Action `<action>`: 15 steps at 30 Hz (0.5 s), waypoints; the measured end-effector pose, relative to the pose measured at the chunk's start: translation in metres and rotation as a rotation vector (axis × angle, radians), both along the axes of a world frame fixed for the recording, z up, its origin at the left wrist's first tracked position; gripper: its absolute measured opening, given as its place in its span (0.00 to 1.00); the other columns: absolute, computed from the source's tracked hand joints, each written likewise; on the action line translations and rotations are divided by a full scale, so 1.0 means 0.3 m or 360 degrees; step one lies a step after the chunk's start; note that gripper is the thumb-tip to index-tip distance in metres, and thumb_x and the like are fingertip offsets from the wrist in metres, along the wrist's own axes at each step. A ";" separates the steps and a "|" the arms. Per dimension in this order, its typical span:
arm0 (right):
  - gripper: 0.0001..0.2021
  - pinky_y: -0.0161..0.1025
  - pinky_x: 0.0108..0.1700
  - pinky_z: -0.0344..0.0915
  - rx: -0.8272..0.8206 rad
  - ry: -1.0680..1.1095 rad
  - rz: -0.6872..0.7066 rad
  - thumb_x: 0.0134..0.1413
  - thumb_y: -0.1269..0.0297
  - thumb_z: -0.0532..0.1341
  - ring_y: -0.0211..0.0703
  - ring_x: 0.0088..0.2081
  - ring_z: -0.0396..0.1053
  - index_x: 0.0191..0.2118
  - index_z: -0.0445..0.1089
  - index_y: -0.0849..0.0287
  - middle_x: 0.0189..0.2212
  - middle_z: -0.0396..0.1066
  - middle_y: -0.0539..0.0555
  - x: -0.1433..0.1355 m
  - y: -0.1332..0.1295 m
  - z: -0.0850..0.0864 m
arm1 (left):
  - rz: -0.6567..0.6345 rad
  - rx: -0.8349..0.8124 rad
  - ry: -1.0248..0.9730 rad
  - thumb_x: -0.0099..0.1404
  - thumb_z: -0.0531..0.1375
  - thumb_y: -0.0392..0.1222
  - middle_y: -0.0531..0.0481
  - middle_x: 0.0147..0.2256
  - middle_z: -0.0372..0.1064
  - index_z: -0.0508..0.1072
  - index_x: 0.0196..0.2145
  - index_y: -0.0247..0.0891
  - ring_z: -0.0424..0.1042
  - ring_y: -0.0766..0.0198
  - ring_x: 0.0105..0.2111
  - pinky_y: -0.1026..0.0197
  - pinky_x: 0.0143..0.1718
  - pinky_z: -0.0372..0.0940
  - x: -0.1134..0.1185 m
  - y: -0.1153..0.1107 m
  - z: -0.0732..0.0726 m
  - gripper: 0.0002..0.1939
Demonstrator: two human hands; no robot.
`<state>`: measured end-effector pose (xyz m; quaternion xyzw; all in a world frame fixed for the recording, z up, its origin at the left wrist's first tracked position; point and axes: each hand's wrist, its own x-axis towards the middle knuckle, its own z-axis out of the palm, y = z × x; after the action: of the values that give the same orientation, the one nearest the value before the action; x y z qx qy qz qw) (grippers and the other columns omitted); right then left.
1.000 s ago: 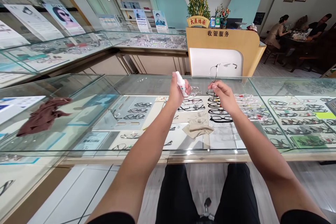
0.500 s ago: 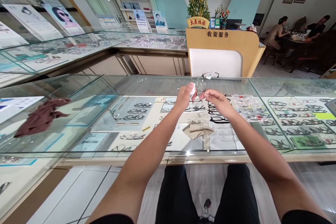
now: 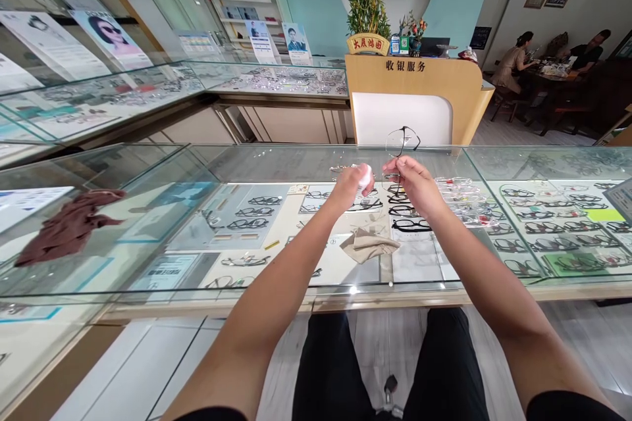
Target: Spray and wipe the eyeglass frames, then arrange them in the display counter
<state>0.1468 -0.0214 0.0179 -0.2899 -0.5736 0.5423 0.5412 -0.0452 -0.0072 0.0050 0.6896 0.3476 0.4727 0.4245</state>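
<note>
Glasses (image 3: 403,141) are pinched in your right fingertips (image 3: 399,166); your left fingers (image 3: 365,188) curl around a white bottle (image 3: 365,175).

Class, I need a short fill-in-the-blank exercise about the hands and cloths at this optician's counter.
1. The right hand holds up a pair of ____.
2. The small object in the left hand is ____ in colour.
3. The beige cloth rests on the display case's top, which is made of ____.
4. The maroon cloth lies farther to the ____ than the beige one.

Missing words: glasses; white; glass; left.
</note>
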 end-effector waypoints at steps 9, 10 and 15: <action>0.22 0.43 0.55 0.71 0.0024 0.0024 0.0004 0.54 0.35 0.72 0.46 0.49 0.75 0.35 0.77 0.50 0.41 0.79 0.50 0.002 0.011 -0.008 | 0.0387 -0.0037 -0.0252 0.67 0.49 0.83 0.49 0.23 0.65 0.66 0.24 0.41 0.65 0.61 0.27 0.58 0.31 0.62 -0.034 0.043 -0.008 0.40; 0.22 0.43 0.55 0.71 0.0013 0.0035 0.0004 0.54 0.35 0.72 0.46 0.49 0.75 0.35 0.76 0.50 0.41 0.79 0.50 0.006 0.013 -0.005 | 0.0500 -0.0097 -0.0366 0.69 0.51 0.79 0.49 0.24 0.66 0.67 0.26 0.41 0.67 0.61 0.28 0.58 0.32 0.63 -0.055 0.065 -0.011 0.36; 0.23 0.41 0.52 0.72 -0.0013 0.0051 -0.0007 0.52 0.35 0.73 0.46 0.48 0.75 0.34 0.75 0.50 0.41 0.80 0.51 0.024 0.024 0.004 | 0.1211 -0.0235 -0.0351 0.67 0.61 0.46 0.52 0.33 0.68 0.66 0.37 0.43 0.69 0.61 0.34 0.60 0.39 0.66 -0.176 0.172 -0.065 0.07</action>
<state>0.1540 -0.0142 0.0191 -0.2846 -0.5619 0.5479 0.5505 -0.0980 0.0444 -0.0146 0.4246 0.5635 0.6410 0.3023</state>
